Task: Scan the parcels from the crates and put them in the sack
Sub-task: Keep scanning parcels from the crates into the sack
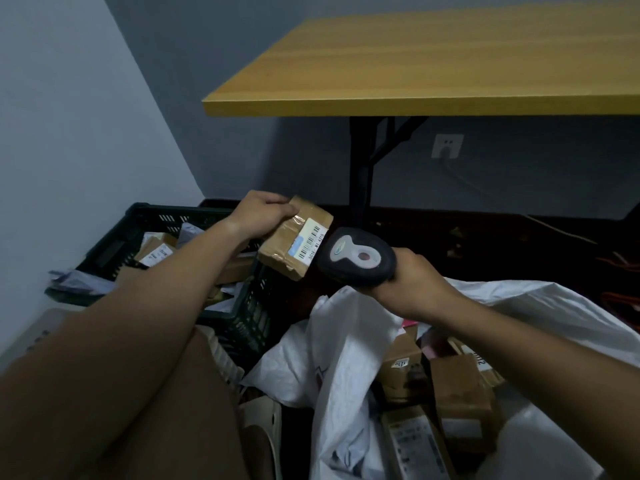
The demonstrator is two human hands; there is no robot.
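Observation:
My left hand (260,216) grips a small brown cardboard parcel (287,237) by its far end, holding it in the air above the crate's right edge. A white barcode label (311,243) faces up on the parcel. My right hand (412,282) grips a dark handheld scanner (356,259) whose head sits right beside the label. Below stands the dark green plastic crate (242,317) with several parcels inside. The white sack (346,358) lies open at the lower right with several brown boxes in it.
A yellow wooden table (433,64) on a black leg (362,168) stands behind the crate. The pale wall (69,133) closes in on the left. A wall socket (446,146) with a cable sits at the back. Orange cables (623,299) lie at the right.

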